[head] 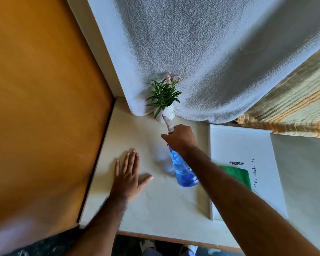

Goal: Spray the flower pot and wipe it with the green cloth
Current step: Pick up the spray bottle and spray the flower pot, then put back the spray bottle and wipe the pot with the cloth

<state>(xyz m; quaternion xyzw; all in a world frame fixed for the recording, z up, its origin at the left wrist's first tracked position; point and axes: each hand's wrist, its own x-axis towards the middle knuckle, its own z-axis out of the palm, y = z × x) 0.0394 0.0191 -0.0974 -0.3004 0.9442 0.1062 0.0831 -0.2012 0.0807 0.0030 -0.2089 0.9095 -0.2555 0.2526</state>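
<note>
A small white flower pot [167, 115] with green leaves and pale pink blooms stands at the back of the table against a white cloth. My right hand [180, 138] grips the neck of a blue spray bottle [183, 170], held off the table and tilted, its white nozzle almost touching the pot's front. My left hand [128, 172] lies flat on the table top, fingers spread, holding nothing. The green cloth [238, 175] lies folded on a white tray at the right, partly hidden by my right forearm.
The white tray [248, 145] fills the table's right side. A draped white cloth [201, 61] hangs behind the pot, with a striped fabric [294, 108] to its right. An orange wooden panel [44, 108] borders the table on the left. The table's front edge [174, 237] is near me.
</note>
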